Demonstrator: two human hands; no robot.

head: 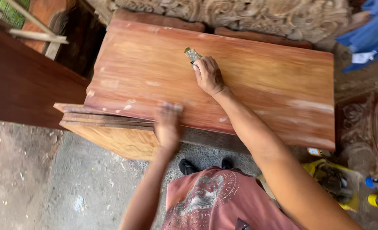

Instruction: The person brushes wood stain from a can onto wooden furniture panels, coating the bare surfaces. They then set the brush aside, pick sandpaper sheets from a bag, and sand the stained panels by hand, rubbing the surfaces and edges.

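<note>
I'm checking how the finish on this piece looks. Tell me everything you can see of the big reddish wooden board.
The wooden board is a wide, flat, reddish-orange panel with streaky grain and pale scuffed patches, mostly near its front edge. It lies across a lighter wooden piece. The right hand rests on its top, holding a small tool; the blurred left hand is at its front edge.

Views: one, head-worn. Position: above the person's own chest, looking steeply down and forward. Range: close, within arm's reach. Coverage: reddish wooden panel (pixel 206 81) fills the upper centre; both forearms enter from the bottom edge; concrete floor (pixel 48 179) shows lower left; carved wood (pixel 240 15) runs along the top edge. Shared field: not applicable, single view only.
</note>
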